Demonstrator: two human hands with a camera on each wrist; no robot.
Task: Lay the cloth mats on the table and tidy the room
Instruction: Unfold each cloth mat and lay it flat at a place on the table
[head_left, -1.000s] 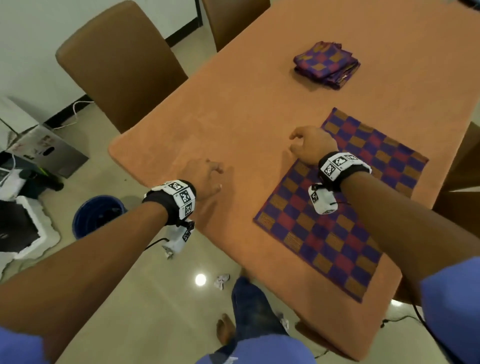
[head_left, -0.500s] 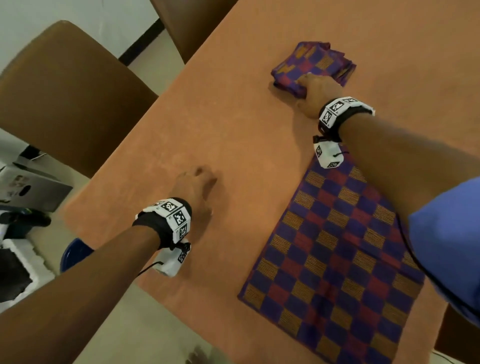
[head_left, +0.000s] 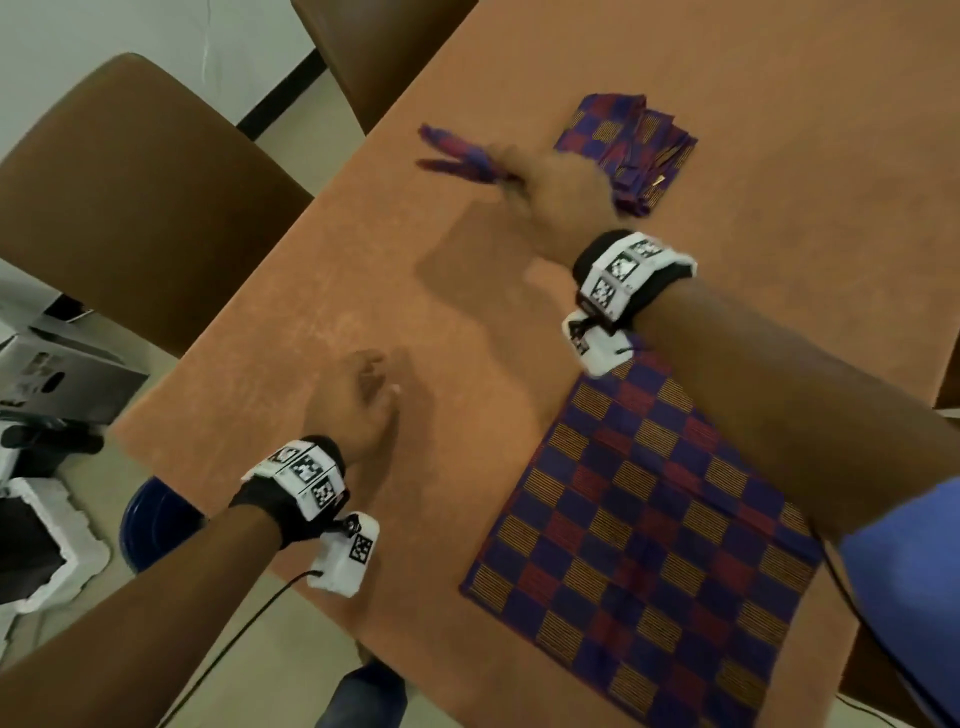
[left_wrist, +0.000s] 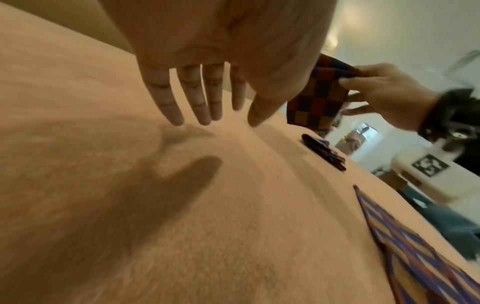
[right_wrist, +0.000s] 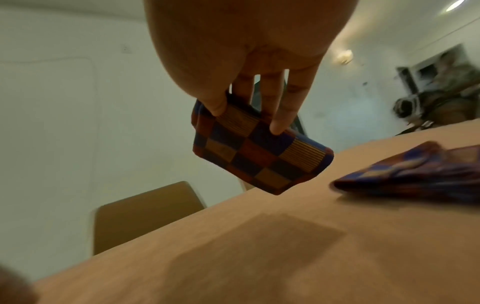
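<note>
- A folded mat (right_wrist: 259, 152) is pinched by the right hand (head_left: 561, 192), fingers (right_wrist: 281, 115) clamped on it, above the counter (head_left: 363, 291), upper centre.
- The left hand (head_left: 353, 410) is held over the counter, fingers (left_wrist: 166, 102) straight and apart.
- A spread mat (head_left: 649, 530) is seen lower right; the folded stack (head_left: 628, 145) lies above it.

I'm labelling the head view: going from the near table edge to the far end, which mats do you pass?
spread mat → folded mat pinched in the right hand → stack of folded mats
</note>
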